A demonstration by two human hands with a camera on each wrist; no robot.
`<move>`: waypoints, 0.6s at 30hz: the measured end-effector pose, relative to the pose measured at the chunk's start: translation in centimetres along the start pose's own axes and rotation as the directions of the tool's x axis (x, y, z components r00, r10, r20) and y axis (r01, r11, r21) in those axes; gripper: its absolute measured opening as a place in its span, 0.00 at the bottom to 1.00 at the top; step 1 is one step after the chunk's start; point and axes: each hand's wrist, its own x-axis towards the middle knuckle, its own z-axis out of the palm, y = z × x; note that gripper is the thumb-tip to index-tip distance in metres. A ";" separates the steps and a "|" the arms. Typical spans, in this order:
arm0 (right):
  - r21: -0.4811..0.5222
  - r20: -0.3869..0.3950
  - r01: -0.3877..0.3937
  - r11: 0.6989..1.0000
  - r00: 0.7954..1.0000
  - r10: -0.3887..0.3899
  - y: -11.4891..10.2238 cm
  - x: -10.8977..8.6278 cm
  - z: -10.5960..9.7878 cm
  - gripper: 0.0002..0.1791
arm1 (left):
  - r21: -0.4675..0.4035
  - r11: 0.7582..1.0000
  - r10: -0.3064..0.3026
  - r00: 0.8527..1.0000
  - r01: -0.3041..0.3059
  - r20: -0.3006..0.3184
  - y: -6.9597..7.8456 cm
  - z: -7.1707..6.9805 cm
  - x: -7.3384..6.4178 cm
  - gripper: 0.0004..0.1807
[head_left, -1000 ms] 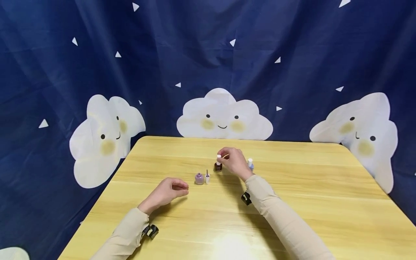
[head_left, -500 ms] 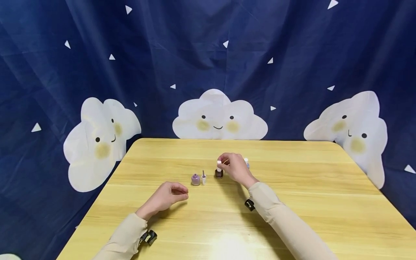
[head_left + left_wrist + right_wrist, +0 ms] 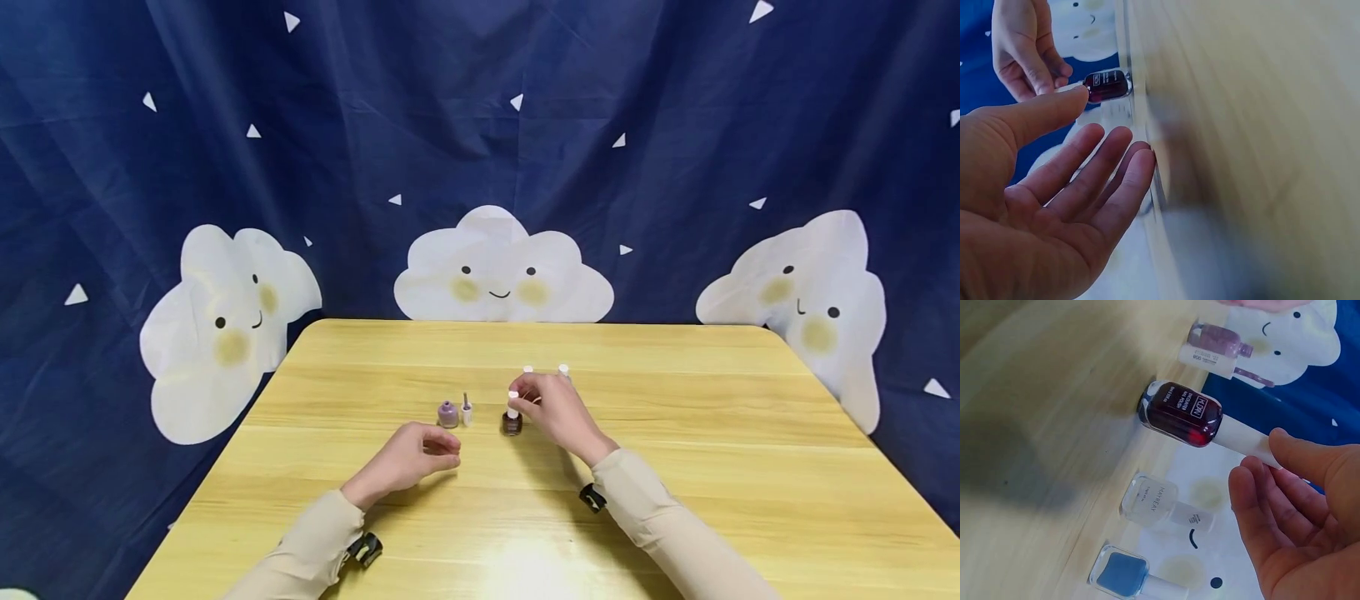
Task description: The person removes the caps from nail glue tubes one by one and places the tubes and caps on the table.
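My right hand (image 3: 561, 412) pinches the white cap of a dark red nail polish bottle (image 3: 1182, 415) between thumb and fingers. The bottle is upright; whether its base touches the table I cannot tell. To its left stands an uncapped lilac nail polish bottle (image 3: 447, 415). Beside that, its white cap (image 3: 467, 414) stands with the brush pointing up. My left hand (image 3: 411, 457) hovers low over the table in front of the lilac bottle, fingers loosely bent and holding nothing. In the left wrist view the dark red bottle (image 3: 1107, 85) appears beyond my left thumb.
A clear nail polish bottle (image 3: 1149, 500) and a blue one (image 3: 1122, 573), both with white caps, stand behind my right hand, mostly hidden in the head view. The wooden table (image 3: 675, 467) ends at a dark blue curtain (image 3: 360, 125) with clouds.
My right hand has brought the dark red bottle nearer to me, away from the clear and blue bottles. My left hand has shifted slightly right. The head view has turned a little.
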 end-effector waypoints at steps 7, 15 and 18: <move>-0.006 0.035 0.027 1.000 0.999 -0.026 -0.1 -1.6 -0.6 0.03 | 0.002 1.000 0.016 1.000 -0.016 0.010 1.0 1.9 1.3 0.16; -0.015 0.038 0.043 0.999 0.998 -0.042 0.2 -2.7 -0.9 0.04 | 0.020 1.000 0.017 1.000 -0.018 0.021 2.3 3.7 3.0 0.21; -0.014 0.033 0.041 0.999 0.999 -0.041 0.2 -3.1 -1.1 0.04 | 0.027 1.000 0.015 1.000 -0.016 0.023 2.8 4.3 3.4 0.21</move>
